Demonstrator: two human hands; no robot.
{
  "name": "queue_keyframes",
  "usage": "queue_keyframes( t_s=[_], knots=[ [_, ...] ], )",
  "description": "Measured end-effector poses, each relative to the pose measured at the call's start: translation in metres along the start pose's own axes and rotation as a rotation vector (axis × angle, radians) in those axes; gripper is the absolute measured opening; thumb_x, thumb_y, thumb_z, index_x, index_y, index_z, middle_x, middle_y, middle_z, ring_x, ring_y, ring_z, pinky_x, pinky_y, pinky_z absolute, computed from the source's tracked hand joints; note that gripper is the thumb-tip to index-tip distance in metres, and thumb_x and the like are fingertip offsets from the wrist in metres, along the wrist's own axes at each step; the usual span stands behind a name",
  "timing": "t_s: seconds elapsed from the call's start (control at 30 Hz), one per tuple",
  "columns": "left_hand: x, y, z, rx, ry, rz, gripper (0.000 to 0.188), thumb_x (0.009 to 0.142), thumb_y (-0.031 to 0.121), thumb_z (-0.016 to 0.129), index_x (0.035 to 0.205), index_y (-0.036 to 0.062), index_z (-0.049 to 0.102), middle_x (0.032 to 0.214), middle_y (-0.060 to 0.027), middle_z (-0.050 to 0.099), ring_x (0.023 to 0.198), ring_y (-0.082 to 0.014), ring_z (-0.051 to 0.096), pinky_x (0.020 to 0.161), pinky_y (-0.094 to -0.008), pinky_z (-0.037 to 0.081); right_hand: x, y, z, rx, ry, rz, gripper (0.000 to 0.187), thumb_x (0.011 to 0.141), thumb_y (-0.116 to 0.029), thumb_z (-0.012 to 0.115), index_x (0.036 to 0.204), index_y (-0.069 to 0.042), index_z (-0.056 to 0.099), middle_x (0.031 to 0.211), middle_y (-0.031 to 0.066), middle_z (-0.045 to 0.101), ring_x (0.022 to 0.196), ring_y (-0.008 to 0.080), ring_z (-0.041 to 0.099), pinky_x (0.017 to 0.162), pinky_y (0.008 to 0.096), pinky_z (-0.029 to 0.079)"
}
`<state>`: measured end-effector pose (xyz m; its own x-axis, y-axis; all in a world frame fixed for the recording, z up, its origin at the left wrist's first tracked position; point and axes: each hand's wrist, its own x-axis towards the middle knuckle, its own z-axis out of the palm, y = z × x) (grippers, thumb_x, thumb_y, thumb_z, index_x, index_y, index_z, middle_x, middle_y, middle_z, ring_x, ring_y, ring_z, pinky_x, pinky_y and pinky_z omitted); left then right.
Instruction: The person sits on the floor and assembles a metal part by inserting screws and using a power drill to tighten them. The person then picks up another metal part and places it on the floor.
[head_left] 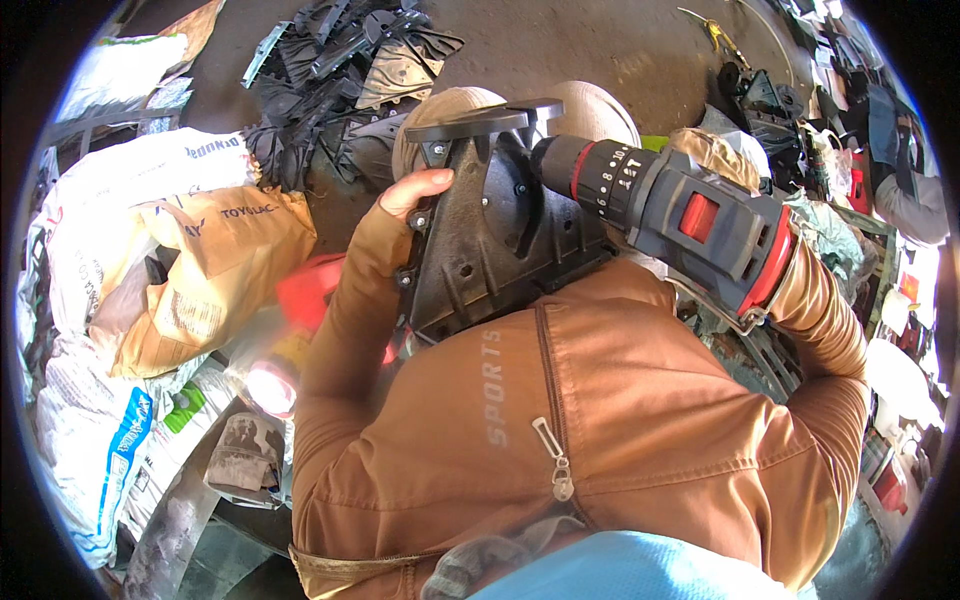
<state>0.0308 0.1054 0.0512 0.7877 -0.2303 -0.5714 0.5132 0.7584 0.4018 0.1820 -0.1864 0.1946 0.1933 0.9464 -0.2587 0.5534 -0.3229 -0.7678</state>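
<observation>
My left hand [420,190] grips the left edge of a black plastic bracket [470,250], a roughly triangular ribbed part with small metal screws along its side. The bracket rests tilted against my lap and body. A grey and red cordless drill [690,215] points left, its chuck at the bracket's upper right side; whether its tip touches a screw is hidden. My right sleeve [815,300] runs up to the back of the drill, which is held up off my lap. The right hand's fingers are hidden beneath the drill body.
A pile of black plastic parts [345,75] lies on the floor ahead. Paper and plastic sacks [215,260] crowd my left, beside a blurred red object [310,290]. To the right are more black parts [765,100] and clutter. A yellow tool [718,38] lies far right.
</observation>
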Motion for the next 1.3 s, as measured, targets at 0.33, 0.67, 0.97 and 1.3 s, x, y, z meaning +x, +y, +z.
queue_keyframes(
  t_s=[0.33, 0.67, 0.97, 1.3],
  knots=[
    [0.008, 0.005, -0.003, 0.059, 0.032, -0.003, 0.047, 0.082, 0.025, 0.053, 0.117, -0.0064, 0.053, 0.106, -0.0212, 0.062, 0.093, -0.0315, 0.064, 0.085, -0.0424, 0.052, 0.021, -0.001, -0.011, -0.127, -0.014, -0.149, 0.037, 0.067, -0.016, 0.071, 0.099, 0.0, 0.061, 0.088, 0.011, 0.063, 0.072, 0.0228, 0.062, 0.067, 0.0314, 0.05],
    [0.018, 0.008, -0.012, 0.126, 0.075, -0.068, 0.041, 0.08, 0.022, 0.055, 0.111, -0.0044, 0.058, 0.1, -0.018, 0.065, 0.086, -0.0259, 0.066, 0.079, -0.0389, 0.054, 0.033, 0.001, -0.038, -0.315, -0.173, -0.228, 0.035, 0.07, -0.012, 0.072, 0.101, -0.002, 0.061, 0.089, 0.0073, 0.063, 0.076, 0.0146, 0.063, 0.073, 0.0265, 0.051],
    [0.024, -0.017, -0.029, -0.213, -0.198, -0.015, 0.049, 0.078, 0.021, 0.059, 0.119, -0.0036, 0.052, 0.104, -0.0178, 0.063, 0.089, -0.0266, 0.065, 0.083, -0.0385, 0.053, 0.037, 0.012, -0.021, 0.225, -0.111, 0.111, 0.031, 0.071, -0.008, 0.071, 0.1, -0.003, 0.061, 0.086, 0.006, 0.064, 0.075, 0.0134, 0.063, 0.071, 0.0255, 0.052],
    [0.019, -0.019, -0.02, -0.261, -0.17, 0.031, 0.055, 0.076, 0.022, 0.062, 0.123, -0.003, 0.048, 0.107, -0.0176, 0.062, 0.091, -0.0265, 0.065, 0.084, -0.0375, 0.054, 0.043, 0.01, -0.033, 0.021, -0.187, 0.023, 0.034, 0.07, -0.012, 0.073, 0.099, -0.001, 0.061, 0.082, 0.0083, 0.063, 0.071, 0.0169, 0.063, 0.066, 0.028, 0.051]
  ],
)
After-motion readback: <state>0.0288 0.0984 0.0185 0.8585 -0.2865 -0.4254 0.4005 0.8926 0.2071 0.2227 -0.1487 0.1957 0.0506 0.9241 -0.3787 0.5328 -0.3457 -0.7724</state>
